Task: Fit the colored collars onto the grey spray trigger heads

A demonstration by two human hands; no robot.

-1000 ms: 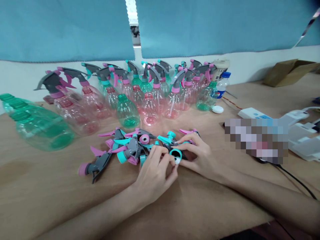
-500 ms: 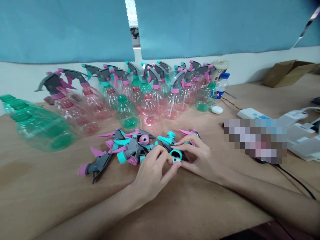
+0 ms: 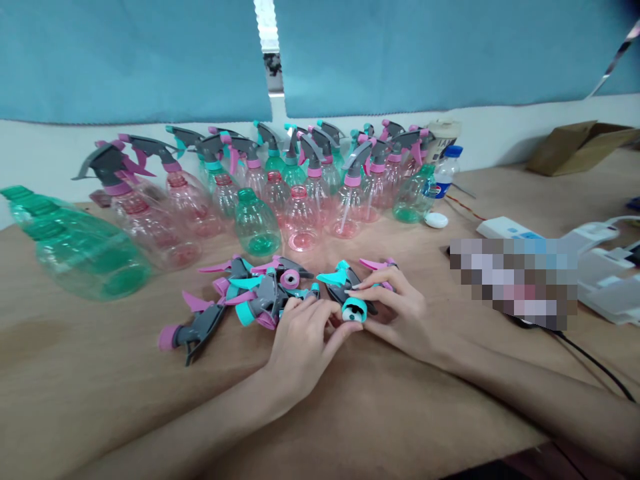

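Between my two hands is a grey trigger spray head with a teal collar (image 3: pixel 354 308), its open underside turned toward me. My left hand (image 3: pixel 301 341) pinches the collar's rim between thumb and fingers. The fingers of my right hand (image 3: pixel 401 312) close around the grey body from the other side, partly hiding it. Just left of my hands lies a heap of loose spray heads (image 3: pixel 267 293), grey with pink or teal parts. One pink-collared spray head (image 3: pixel 197 330) rests apart at the heap's near left.
Behind the heap stand several pink and green spray bottles, some open like the green bottle (image 3: pixel 257 223), others with heads fitted. Green bottles (image 3: pixel 90 257) lean at left. A Pepsi bottle (image 3: pixel 444 175), white cap (image 3: pixel 436 220), power strip (image 3: pixel 507 230) and cardboard box (image 3: pixel 575 150) sit rightward.
The teal-collared spray head has turned slightly in my hands, its open underside tilting and its grey body now showing more. Both hands keep their grip and have barely moved.
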